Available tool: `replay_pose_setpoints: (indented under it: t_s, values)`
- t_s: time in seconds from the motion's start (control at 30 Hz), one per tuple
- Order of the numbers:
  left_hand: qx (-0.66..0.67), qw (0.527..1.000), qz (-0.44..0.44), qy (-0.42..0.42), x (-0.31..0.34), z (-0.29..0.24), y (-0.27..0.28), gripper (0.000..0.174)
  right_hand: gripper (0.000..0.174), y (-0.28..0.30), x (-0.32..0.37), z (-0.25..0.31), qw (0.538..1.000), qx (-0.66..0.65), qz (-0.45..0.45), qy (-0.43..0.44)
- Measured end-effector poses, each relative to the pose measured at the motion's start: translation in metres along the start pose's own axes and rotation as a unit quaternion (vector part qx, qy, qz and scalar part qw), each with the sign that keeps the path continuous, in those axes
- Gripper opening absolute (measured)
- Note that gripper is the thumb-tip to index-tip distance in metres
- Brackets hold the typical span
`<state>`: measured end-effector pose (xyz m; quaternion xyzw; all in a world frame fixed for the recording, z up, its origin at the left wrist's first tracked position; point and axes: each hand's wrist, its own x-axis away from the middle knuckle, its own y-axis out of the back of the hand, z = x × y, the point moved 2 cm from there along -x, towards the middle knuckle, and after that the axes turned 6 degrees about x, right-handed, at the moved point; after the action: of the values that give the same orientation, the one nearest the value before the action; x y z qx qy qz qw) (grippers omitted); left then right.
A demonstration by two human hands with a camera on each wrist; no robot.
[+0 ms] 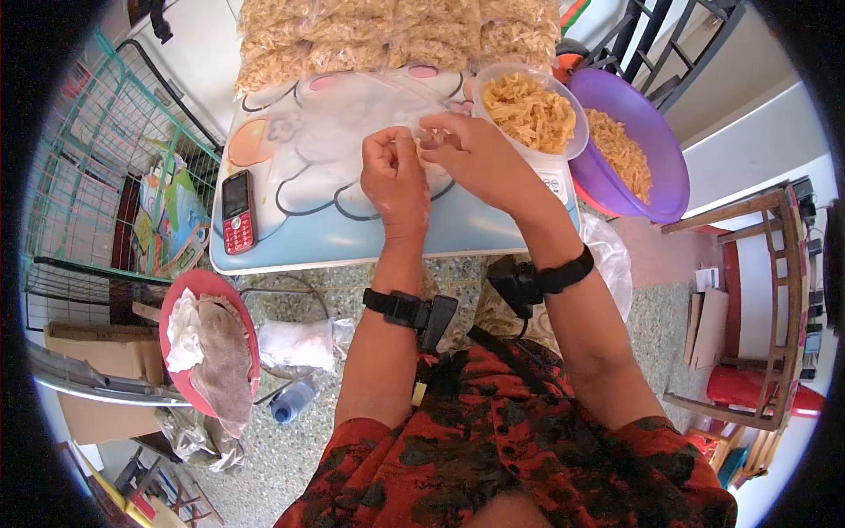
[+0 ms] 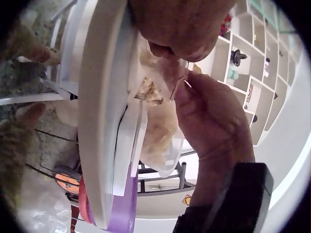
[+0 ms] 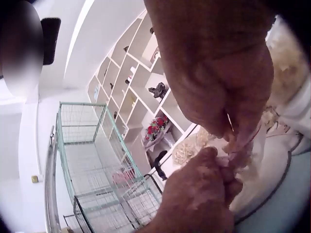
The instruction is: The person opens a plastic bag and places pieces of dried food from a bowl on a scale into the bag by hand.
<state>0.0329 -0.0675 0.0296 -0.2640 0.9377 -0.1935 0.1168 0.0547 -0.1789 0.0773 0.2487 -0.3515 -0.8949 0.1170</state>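
My left hand (image 1: 395, 180), its fingers curled, pinches the edge of a clear plastic bag (image 1: 339, 110) at the middle of the table. Close beside it, my right hand (image 1: 480, 163) has bent fingers and thumb at the same bag edge. In the right wrist view, the fingertips of both hands meet on the thin plastic. A clear bowl (image 1: 580, 132) of pale yellow shredded strips (image 1: 528, 110) stands on a white scale (image 1: 553, 182), right of my right hand. Much of the bag's edge is hidden behind my fingers.
Filled bags of strips (image 1: 352, 40) line the table's back edge. A purple basin (image 1: 664, 176) with more strips stands right of the table (image 1: 326, 246). A red phone (image 1: 237, 211) lies at the table's left. Left below are a red basin (image 1: 180, 383) with cloths and a wire cage (image 1: 79, 176).
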Motion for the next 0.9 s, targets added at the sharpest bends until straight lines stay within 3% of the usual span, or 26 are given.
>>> replay_pose_setpoints:
  t_s: [0.23,0.33,0.43,0.53,0.73,0.83,0.9]
  values:
    - [0.023,1.000,-0.007,0.015,0.001,0.002,0.003,0.012,0.026,-0.003,-0.004,0.006,0.983,0.153,0.102,0.029]
    - [0.023,1.000,-0.020,-0.005,0.002,0.003,0.004,0.013,0.024,-0.014,-0.003,0.005,0.991,0.127,0.001,0.043]
    - [0.016,0.999,-0.029,0.007,0.004,-0.001,0.008,0.014,0.014,-0.009,-0.001,0.013,0.987,0.144,-0.037,0.058]
    - [0.034,0.999,-0.038,0.009,0.000,-0.003,0.010,0.014,0.016,-0.005,0.002,0.018,0.991,0.123,-0.040,0.041]
    - [0.071,0.997,-0.037,0.011,-0.008,-0.030,0.009,0.015,0.022,0.028,0.015,0.032,0.968,0.060,-0.199,0.143]
    - [0.072,0.997,-0.032,-0.012,-0.007,-0.038,0.010,0.018,0.023,0.050,0.023,0.022,0.955,0.120,-0.224,0.151]
    - [0.073,0.996,-0.029,-0.044,-0.003,-0.042,0.009,0.019,0.021,0.072,0.030,0.013,0.963,0.129,-0.232,0.047]
